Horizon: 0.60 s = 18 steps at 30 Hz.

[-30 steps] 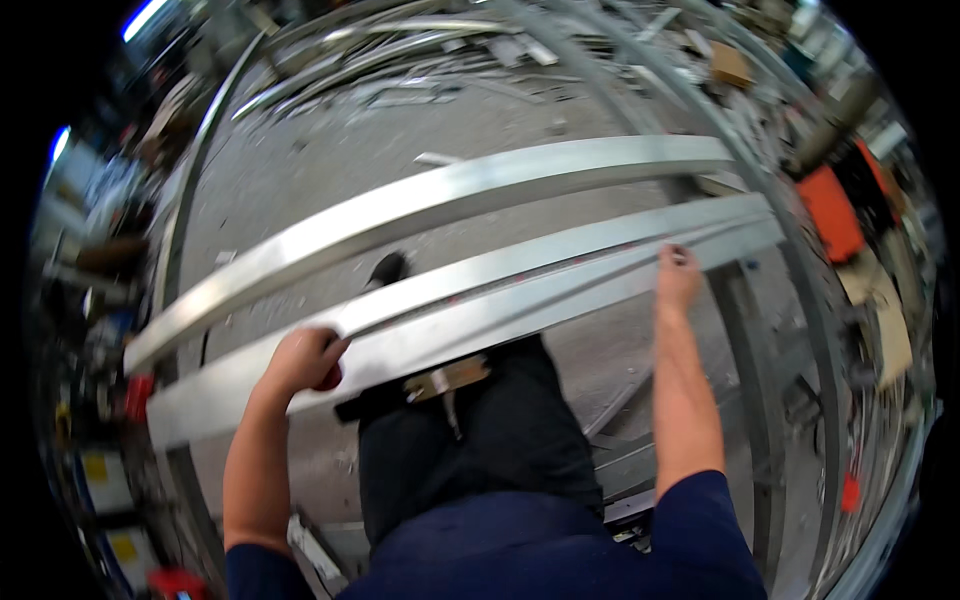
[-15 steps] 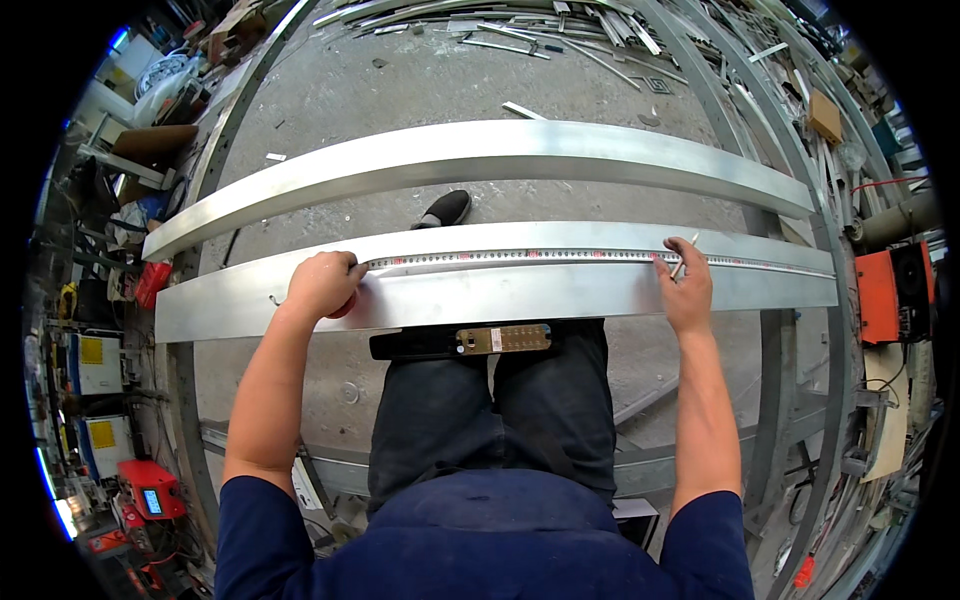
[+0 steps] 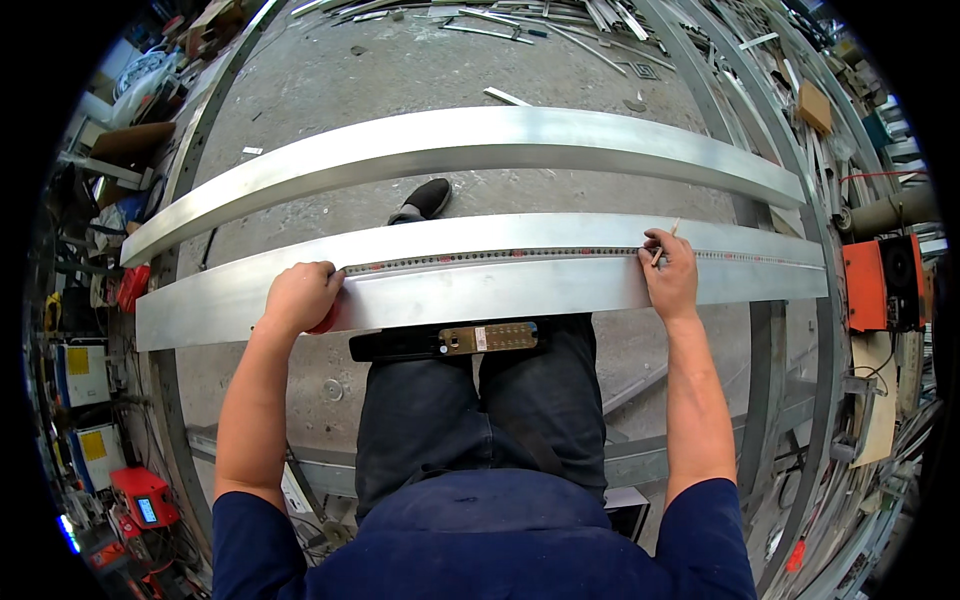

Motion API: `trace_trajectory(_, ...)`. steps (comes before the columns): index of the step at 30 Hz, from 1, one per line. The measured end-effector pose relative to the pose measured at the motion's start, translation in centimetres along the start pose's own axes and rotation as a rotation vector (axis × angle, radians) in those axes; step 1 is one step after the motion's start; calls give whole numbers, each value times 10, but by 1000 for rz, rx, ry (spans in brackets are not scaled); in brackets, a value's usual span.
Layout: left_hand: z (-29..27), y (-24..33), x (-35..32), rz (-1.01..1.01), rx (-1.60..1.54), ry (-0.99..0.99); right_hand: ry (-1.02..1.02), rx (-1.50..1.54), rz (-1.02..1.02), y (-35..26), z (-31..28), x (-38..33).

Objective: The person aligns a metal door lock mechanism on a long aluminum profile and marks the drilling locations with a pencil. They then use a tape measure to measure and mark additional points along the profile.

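A long silvery metal profile (image 3: 480, 290) lies crosswise in front of me. Along its top runs the extended blade of a tape measure (image 3: 480, 256), reaching toward the right end. My left hand (image 3: 303, 295) is closed around the tape measure's case, and only a red bit of it shows below the fingers. Further right, my right hand (image 3: 670, 270) pinches a thin pale pencil-like stick (image 3: 674, 232), tilted up, with the fingertips at the tape's edge. The stick's lower part is partly hidden by the fingers.
A second metal profile (image 3: 470, 130) lies beyond, across the same steel frame (image 3: 765, 390). A dark bar with a brass-coloured plate (image 3: 490, 338) sits by my thighs. Red equipment (image 3: 885, 285) stands at right, a red device with a screen (image 3: 148, 505) at left. Offcuts (image 3: 560, 25) litter the far floor.
The whole view has shifted slightly, so everything sits a bit further left. My right hand has slid slightly left along the tape. My left hand keeps its grip on the tape measure.
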<state>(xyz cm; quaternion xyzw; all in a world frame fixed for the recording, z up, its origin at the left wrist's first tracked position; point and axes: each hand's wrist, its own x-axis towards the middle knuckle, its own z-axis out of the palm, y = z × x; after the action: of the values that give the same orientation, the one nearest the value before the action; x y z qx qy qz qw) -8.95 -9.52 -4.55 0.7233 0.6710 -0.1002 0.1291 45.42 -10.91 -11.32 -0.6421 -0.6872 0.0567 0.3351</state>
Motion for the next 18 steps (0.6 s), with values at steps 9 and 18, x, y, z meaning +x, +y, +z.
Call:
trace_trajectory(9, 4, -1, 2, -11, -35, -5, 46, 56, 10, 4, 7, -2)
trace_trajectory(18, 0, 2, 10, -56, -38, -72, 18, 78, 41, 9, 5, 1)
